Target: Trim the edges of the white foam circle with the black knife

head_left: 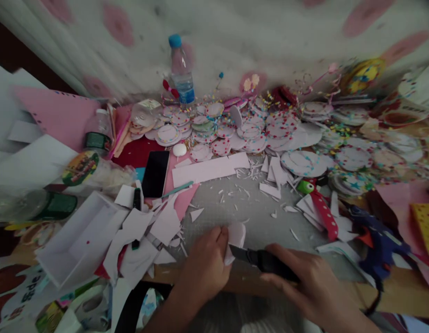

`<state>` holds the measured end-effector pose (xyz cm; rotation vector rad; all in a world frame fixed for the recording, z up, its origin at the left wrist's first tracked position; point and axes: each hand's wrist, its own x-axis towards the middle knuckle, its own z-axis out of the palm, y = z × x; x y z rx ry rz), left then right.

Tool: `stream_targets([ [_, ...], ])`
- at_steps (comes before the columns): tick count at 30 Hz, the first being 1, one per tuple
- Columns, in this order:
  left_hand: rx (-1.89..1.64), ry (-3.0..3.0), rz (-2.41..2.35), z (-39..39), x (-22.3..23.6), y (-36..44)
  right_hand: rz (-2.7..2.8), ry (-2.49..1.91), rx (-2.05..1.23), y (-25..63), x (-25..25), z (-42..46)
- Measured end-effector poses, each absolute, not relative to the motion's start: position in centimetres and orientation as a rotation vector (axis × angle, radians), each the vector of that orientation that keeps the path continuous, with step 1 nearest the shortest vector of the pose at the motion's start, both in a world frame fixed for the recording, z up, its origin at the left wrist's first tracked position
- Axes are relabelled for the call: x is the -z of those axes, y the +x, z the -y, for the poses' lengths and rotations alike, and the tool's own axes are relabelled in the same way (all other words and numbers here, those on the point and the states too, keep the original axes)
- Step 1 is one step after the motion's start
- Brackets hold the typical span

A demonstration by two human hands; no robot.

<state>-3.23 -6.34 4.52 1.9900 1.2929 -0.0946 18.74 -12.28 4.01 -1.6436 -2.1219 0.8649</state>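
Observation:
My left hand is closed on a small white foam-like piece with a rounded edge, near the front edge of the table. In my right hand is a black-handled utility knife, its blade pointing left. The blade's tip touches or lies right beside the white piece, close to my left fingers. Both hands are over the front of a grey cutting mat, which is scattered with thin white shavings. A long white strip lies farther back on the mat.
Piles of decorated white discs line the back, with a water bottle behind. A phone, white scraps and an open white box lie left. A blue glue gun and a red polka-dot item lie right.

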Motion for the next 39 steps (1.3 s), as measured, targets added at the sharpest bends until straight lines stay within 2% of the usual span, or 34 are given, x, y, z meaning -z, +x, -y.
stream_targets([
  [1, 0.061, 1.981, -1.29, 6.4, -4.3, -3.5, 2.08, -1.64, -0.905, 19.1, -3.7, 12.7],
  [5, -0.031, 2.009, -1.277, 6.4, -4.1, -4.7, 1.6, -1.846, -0.699, 20.6, -1.8, 14.0],
  [12, -0.063, 2.0, -1.088, 5.8, -6.8, -5.2, 1.241, -1.653, -1.048, 17.3, -2.9, 11.9],
  [17, -0.399, 1.694, -1.074, 6.2, -6.6, -4.2, 1.265, -1.492, -1.147, 14.8, -4.1, 11.6],
  [22, -0.731, 1.105, -0.998, 7.8, -4.0, -2.7, 1.284, -1.519, -1.0, 13.9, -4.0, 11.6],
  [25, -0.731, 0.923, -0.821, 8.7, -3.5, -2.0, 1.35, -1.463, -0.957, 13.4, -3.7, 11.9],
  [29, -0.727, 0.799, -0.844, 8.8, -4.3, -1.7, 1.446, -1.397, -1.047, 13.9, -2.9, 13.2],
  [34, -0.717, 0.906, -0.878, 8.2, -5.2, -2.4, 1.528, -1.495, -0.943, 16.7, -1.6, 14.4],
  [39, -0.6, 1.025, -0.962, 8.2, -5.6, -3.1, 1.839, -1.504, -0.844, 17.2, -3.8, 13.1],
])
